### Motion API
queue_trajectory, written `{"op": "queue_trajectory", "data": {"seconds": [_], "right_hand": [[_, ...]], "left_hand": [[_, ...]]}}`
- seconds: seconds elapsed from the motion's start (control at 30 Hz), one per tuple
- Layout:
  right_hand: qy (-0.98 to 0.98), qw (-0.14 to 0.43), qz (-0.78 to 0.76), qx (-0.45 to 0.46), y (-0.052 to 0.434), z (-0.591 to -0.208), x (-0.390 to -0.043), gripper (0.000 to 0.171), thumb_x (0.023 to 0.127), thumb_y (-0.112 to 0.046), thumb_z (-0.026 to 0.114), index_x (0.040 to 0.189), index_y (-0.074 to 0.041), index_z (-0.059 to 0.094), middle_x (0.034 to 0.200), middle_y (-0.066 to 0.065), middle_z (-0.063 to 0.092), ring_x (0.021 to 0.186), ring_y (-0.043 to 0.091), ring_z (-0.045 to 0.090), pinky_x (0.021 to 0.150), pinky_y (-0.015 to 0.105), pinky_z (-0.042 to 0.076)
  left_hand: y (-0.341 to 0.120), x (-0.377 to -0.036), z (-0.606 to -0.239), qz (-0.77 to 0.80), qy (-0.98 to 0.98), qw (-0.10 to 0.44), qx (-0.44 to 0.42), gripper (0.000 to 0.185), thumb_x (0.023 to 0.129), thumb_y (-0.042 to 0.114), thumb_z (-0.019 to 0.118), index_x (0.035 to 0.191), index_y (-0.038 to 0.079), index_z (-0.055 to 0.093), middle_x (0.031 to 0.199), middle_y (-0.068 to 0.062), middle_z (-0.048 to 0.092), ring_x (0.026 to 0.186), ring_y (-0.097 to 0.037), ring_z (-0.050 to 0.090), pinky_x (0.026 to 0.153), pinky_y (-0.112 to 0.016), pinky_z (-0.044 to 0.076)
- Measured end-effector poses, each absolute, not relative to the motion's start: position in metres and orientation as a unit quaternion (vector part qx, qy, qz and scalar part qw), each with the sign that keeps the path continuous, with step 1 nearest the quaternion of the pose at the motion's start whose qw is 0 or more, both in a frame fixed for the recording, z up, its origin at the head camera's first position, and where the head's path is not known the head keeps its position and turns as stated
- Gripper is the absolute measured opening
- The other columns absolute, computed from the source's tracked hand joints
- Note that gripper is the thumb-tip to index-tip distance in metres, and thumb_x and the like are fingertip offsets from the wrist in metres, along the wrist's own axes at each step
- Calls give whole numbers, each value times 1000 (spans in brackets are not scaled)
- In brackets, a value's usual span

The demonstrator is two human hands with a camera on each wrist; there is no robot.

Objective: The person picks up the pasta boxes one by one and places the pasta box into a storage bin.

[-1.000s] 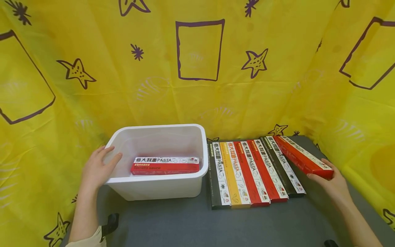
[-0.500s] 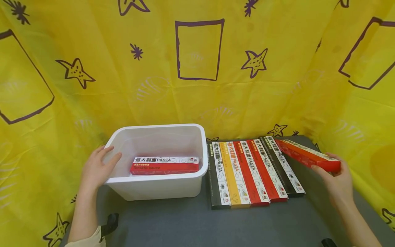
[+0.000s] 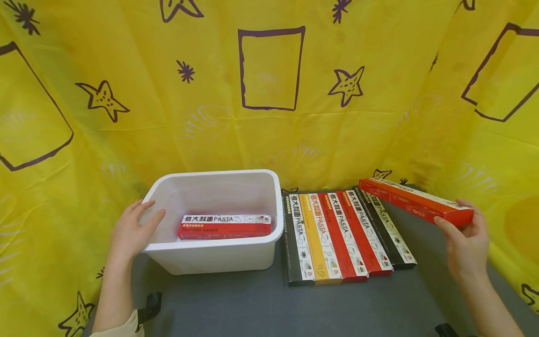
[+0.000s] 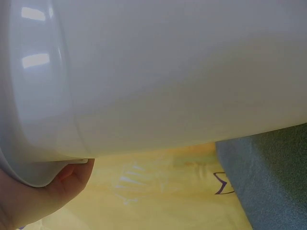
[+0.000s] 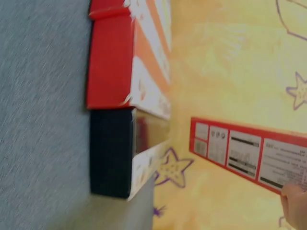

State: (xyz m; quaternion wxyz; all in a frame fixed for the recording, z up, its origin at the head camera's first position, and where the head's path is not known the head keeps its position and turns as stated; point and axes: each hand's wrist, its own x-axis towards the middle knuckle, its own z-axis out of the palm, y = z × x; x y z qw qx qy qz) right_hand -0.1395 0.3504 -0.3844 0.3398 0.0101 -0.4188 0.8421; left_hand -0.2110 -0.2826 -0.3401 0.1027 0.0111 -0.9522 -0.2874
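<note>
My right hand (image 3: 469,248) pinches the near end of a red pasta box (image 3: 414,201), thumb on the near side. The box is raised and slanted, its far end overlapping the black pasta box (image 3: 389,234) in the head view. Printed white panels mark the underside of the held pasta box (image 5: 230,151) in the right wrist view. At the left, my left hand (image 3: 132,229) grips the left rim of a white plastic bin (image 3: 214,257), thumb inside. One red tomato sauce pasta box (image 3: 225,229) lies within the bin.
Right of the bin, several pasta boxes lie side by side: a black one (image 3: 294,248), a yellow one (image 3: 317,243) and red ones (image 3: 343,243). They rest on a dark grey table (image 3: 236,304). A yellow patterned cloth (image 3: 210,135) hangs behind and at both sides.
My right hand has lifted the red pasta box and swung its far end leftward over the black box, while its near end shifted right. The left hand keeps its place on the bin.
</note>
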Motion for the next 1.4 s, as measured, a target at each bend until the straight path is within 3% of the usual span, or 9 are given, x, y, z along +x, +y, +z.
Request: {"op": "queue_trajectory", "data": {"seconds": [0.4, 0.77, 1.1, 1.4], "right_hand": [[-420, 270, 850, 166, 319, -370, -142, 51, 86, 26, 41, 134, 8, 43, 132, 20, 52, 114, 26, 54, 89, 29, 53], [-352, 231, 868, 263, 285, -353, -146, 54, 85, 19, 31, 138, 11, 36, 137, 28, 45, 120, 34, 52, 96, 35, 50], [-378, 190, 855, 299, 254, -337, -149, 58, 85, 10, 30, 143, 6, 28, 143, 25, 38, 125, 31, 45, 99, 35, 48], [-460, 131, 827, 297, 221, -336, -156, 59, 88, 4, 38, 146, 1, 32, 144, 20, 43, 123, 26, 49, 98, 33, 49]], "left_hand": [[-284, -211, -341, -282, -953, 107, 9, 65, 100, 46, 46, 140, -5, 45, 147, -36, 28, 131, -58, 26, 101, -73, 21], [-284, -211, -342, -281, -953, 111, 7, 65, 99, 46, 46, 140, -5, 46, 147, -36, 29, 130, -58, 28, 101, -72, 22], [-285, -210, -341, -285, -951, 116, 6, 65, 99, 46, 47, 140, -5, 45, 147, -36, 29, 130, -58, 28, 101, -73, 22], [-282, -209, -340, -289, -950, 117, 9, 65, 99, 46, 48, 140, -4, 46, 146, -35, 31, 130, -57, 29, 101, -72, 23]]}}
